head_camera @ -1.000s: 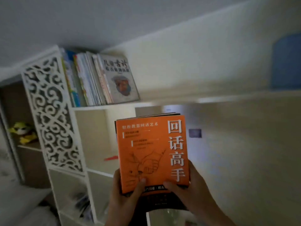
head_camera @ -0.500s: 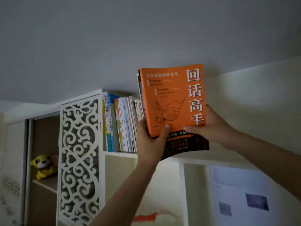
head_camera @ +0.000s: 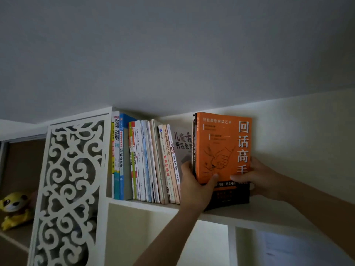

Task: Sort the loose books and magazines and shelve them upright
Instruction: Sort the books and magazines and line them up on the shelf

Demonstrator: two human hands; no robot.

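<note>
while the left hand and right hand clasp the small stack fronted by an orange paperback book upright on the white top shelf, seemingly resting there, the leaning row of thin books could slump into the gap once they let go.

Counting the things on and near the shelf

There are two hands: a left hand and a right hand. There is one orange book, with at least one darker book pressed behind it. One row of standing books has too many thin ones to count (well over ten). There is one yellow toy animal and one white panel with curly holes.
</note>
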